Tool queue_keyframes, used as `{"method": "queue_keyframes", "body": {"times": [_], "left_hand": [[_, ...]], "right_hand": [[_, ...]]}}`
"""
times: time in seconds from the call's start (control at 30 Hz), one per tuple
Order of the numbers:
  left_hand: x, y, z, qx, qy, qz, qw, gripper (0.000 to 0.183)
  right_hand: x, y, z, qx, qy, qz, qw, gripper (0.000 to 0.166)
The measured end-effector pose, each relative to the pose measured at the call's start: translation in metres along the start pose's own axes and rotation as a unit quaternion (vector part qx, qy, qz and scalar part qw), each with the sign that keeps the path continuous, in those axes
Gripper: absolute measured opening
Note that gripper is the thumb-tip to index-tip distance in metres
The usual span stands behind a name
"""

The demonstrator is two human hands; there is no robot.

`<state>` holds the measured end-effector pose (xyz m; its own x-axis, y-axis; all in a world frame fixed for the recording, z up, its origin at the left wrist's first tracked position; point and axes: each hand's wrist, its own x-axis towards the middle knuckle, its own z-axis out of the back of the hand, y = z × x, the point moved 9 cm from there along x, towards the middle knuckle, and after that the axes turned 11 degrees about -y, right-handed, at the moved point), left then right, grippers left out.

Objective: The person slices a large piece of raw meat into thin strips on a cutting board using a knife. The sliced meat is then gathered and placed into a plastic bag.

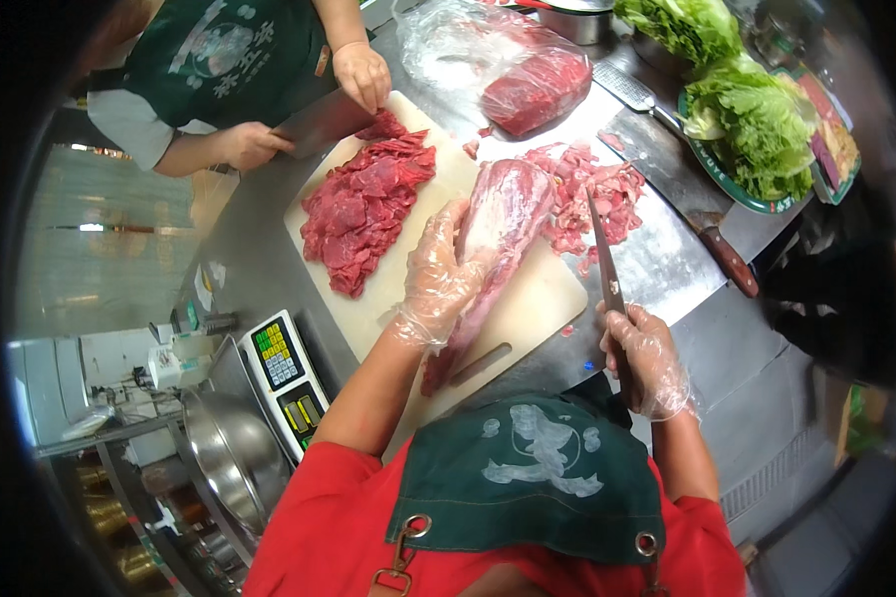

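My left hand (pixel 442 280), in a clear plastic glove, grips the side of a long cut of raw red meat (pixel 504 216), which lies slantwise on a cream cutting board (pixel 541 295). In my gloved right hand (pixel 642 354) is the handle of a narrow-bladed knife (pixel 605 257), its tip pointing away from me beside the meat. A heap of pale pink meat trimmings (pixel 597 194) lies just right of the large cut. Left of my left hand, a pile of sliced red meat (pixel 366 213) rests on the same board.
Across the board, a co-worker's hands (pixel 362 74) hold a cleaver (pixel 325 123) by more meat. Plastic-wrapped meat (pixel 541 86) lies at the back. To the right are a grater (pixel 627 86), lettuce on a green tray (pixel 754 134) and a wooden-handled knife (pixel 728 261). A scale (pixel 287 380) stands left.
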<state>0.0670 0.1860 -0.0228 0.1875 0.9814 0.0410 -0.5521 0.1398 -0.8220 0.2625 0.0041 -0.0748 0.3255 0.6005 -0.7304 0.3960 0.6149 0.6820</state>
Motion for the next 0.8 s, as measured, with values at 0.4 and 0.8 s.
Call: {"method": "queue_keyframes", "body": {"times": [0.4,0.8], "left_hand": [[-0.029,-0.01,-0.029,0.291,0.024,-0.065,0.954,0.107],[-0.038,-0.006,-0.027,0.276,-0.007,-0.129,0.953,0.092]], "right_hand": [[-0.012,0.009,-0.011,-0.127,0.015,0.155,0.98,0.046],[0.002,-0.006,0.004,-0.157,-0.038,0.123,0.979,0.044]]}}
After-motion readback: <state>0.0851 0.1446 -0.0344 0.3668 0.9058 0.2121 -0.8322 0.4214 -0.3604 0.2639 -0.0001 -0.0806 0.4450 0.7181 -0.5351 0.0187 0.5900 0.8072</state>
